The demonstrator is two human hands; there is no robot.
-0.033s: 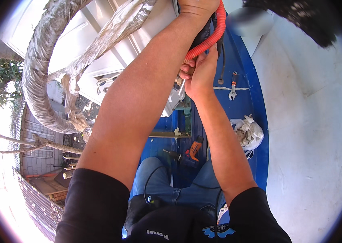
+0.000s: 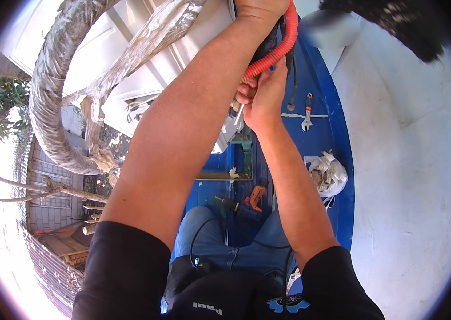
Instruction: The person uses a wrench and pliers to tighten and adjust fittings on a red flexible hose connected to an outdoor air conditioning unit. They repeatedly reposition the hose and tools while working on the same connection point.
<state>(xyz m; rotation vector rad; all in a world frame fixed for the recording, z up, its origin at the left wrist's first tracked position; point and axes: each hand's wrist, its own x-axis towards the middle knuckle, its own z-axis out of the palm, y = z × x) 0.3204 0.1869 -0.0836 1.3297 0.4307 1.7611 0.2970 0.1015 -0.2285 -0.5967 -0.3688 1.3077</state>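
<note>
At the far edge of the scene, right of centre, a bright red corrugated plastic hose (image 2: pixel 291 28) curves beside the left hand (image 2: pixel 265 6) and passes just beyond the right hand (image 2: pixel 264 96). Its ribs are close-set and even, its colour strong against dark, black-covered piping (image 2: pixel 268 45) behind it. From the far edge it bows out to the right, then swings round so that its lower stretch points left and nearer, its long axis there slanting toward the left forearm, which hides the rest. Near the right fingertips shows a slim silver metal bar (image 2: pixel 240 114), its long axis running steeply from far right to near left. The right fingers are curled well inward; what they have hold of is hidden, so I cannot tell whether they grip the bar. The left hand is cut off by the frame, and its opening and hold cannot be told. Below spreads a glossy blue-painted surface (image 2: pixel 318 80), carrying an adjustable wrench with an orange-and-black handle (image 2: pixel 307 113), a crumpled white plastic bag (image 2: pixel 329 175) and, nearer, an orange-and-dark cordless drill (image 2: pixel 257 197). A ribbed white metal casing (image 2: pixel 113 40) stands left, behind a thick grey wrapped pipe (image 2: pixel 49 85); a pale, smudged wall (image 2: pixel 406 138) fills the right.
</note>
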